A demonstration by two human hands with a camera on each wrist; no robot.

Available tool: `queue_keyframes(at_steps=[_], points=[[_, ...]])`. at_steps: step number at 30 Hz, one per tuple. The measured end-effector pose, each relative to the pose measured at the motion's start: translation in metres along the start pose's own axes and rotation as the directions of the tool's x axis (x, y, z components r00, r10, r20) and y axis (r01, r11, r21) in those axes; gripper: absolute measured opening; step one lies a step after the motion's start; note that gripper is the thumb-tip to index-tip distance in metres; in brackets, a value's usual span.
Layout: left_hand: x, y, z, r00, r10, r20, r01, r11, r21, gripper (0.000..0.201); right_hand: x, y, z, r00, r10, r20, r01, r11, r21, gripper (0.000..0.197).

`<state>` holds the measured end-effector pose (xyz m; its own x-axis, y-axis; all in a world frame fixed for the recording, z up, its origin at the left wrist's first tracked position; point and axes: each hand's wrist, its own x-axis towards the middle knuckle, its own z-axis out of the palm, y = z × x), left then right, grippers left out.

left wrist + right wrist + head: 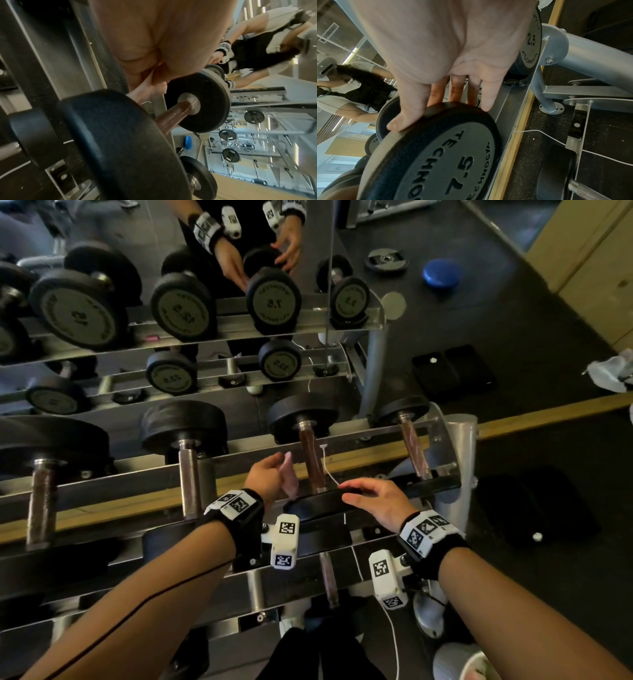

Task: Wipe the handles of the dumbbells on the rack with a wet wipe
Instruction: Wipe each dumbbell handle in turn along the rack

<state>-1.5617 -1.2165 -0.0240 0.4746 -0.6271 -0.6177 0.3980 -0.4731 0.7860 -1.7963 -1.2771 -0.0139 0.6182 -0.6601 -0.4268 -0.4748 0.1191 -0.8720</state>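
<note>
A: Where's the 7.5 dumbbell?
B: On the rack, under the right hand, whose straight fingers and thumb rest on its near plate.
A: And the left hand?
B: Just left of the brown handle, fingers loosely curled; whether it holds a wipe, I cannot tell.

No wet wipe can be made out anywhere. The left hand is motion-blurred at its fingers, so what's pinched can't be told. The near plate of the 7.5 dumbbell is cut off by the right wrist view's bottom edge.
</note>
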Motion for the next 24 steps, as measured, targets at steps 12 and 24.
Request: queue_keyframes(at_steps=[12, 24], points=[[-0.027, 0.007, 0.004, 0.963, -0.121, 0.239, 0.161, 0.975, -0.155, 0.060, 0.000, 0.004, 0.002, 0.999, -0.026, -0.025, 0.028, 0.996, 0.088, 0.020], [-0.022, 0.009, 0.020, 0.979, -0.137, 0.154, 0.145, 0.989, -0.036, 0.047, -0.005, -0.003, -0.001, 1.000, -0.017, -0.010, 0.017, 0.998, 0.058, 0.025]])
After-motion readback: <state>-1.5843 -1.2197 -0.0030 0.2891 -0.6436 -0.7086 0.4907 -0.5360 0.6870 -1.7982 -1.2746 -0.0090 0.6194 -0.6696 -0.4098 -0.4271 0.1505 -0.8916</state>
